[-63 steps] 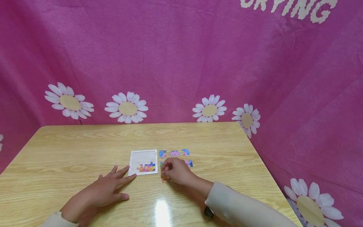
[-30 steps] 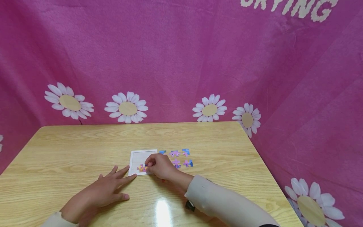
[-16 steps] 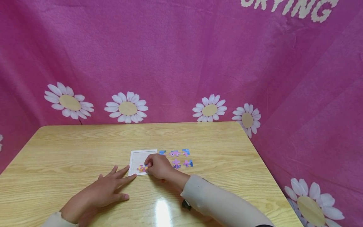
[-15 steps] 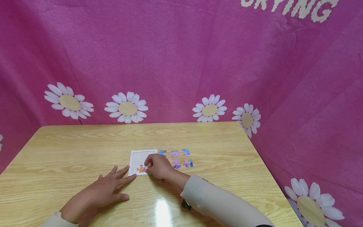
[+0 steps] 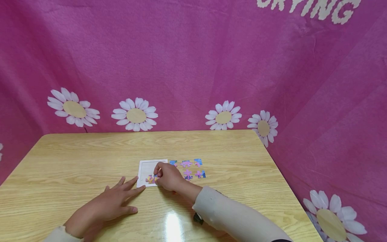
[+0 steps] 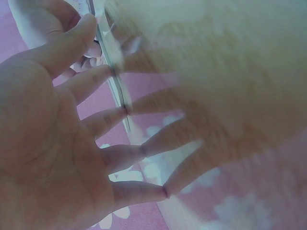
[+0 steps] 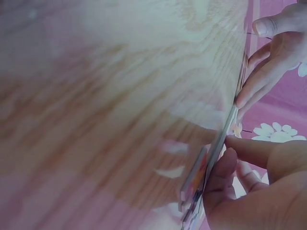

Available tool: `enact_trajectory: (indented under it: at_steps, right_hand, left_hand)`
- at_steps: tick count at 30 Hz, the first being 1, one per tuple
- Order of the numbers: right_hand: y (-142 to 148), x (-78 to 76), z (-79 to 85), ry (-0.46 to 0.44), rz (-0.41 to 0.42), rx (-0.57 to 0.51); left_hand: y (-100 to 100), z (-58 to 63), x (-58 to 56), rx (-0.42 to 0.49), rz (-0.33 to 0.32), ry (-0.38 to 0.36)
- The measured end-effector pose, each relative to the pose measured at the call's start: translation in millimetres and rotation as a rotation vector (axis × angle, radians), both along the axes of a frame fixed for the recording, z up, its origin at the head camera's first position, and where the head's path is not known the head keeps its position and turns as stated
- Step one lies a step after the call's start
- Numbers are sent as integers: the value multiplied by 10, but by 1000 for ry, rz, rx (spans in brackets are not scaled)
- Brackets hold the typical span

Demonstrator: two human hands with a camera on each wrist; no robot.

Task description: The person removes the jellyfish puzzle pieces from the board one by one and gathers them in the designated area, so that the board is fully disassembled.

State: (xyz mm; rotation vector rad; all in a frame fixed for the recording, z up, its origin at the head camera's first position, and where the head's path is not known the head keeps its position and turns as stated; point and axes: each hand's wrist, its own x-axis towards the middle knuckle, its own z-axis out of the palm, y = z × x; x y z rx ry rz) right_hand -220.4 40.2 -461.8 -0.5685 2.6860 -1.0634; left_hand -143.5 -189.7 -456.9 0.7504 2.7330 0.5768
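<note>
A white puzzle tray (image 5: 140, 174) lies on the table with a few yellow, pink and blue puzzle pieces (image 5: 150, 179) in its lower part. My left hand (image 5: 113, 201) is spread flat, two fingertips touching the tray's left edge. My right hand (image 5: 169, 176) is over the tray's lower right, thumb and fingers curled in a pinch on a puzzle piece (image 5: 155, 175) with blue on it, mostly hidden by the fingers. In the right wrist view, the right hand (image 7: 249, 187) works low at the tray, with the left hand (image 7: 276, 62) beyond.
To the tray's right lie loose puzzle pieces in rows, among them a pink one with eyes (image 5: 186, 163), a blue corner (image 5: 198, 162) and a pink-and-blue one (image 5: 200, 174). A reddish piece (image 5: 174, 192) peeks out below the right wrist. A pink flowered curtain (image 5: 181, 67) hangs behind the table.
My right hand has moved left from the loose pieces onto the tray's lower right, then made only small finger movements there. The left hand has stayed still.
</note>
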Motion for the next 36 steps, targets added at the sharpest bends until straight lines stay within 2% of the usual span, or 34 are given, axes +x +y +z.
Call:
enact_trajectory:
  at_steps: [11,20,25,31,36]
  right_hand:
    - [-8,10,33,19,17,-51]
    - [-29,23,37,6,-9,-41]
    - [-45,26,12,-4,5,-38]
    - [-40,33,15,-19,20,-43]
    - [-25,48,15,-72,1,-80]
  left_hand:
    - [-4,-9,-1,4,1,-8]
    - [-8,-14,-4,-2,-5,0]
    - [1,1,-1,-8,-6,10]
    - [9,22,0,-6,-1,-1]
    - [10,37,-3,-6,0,-11]
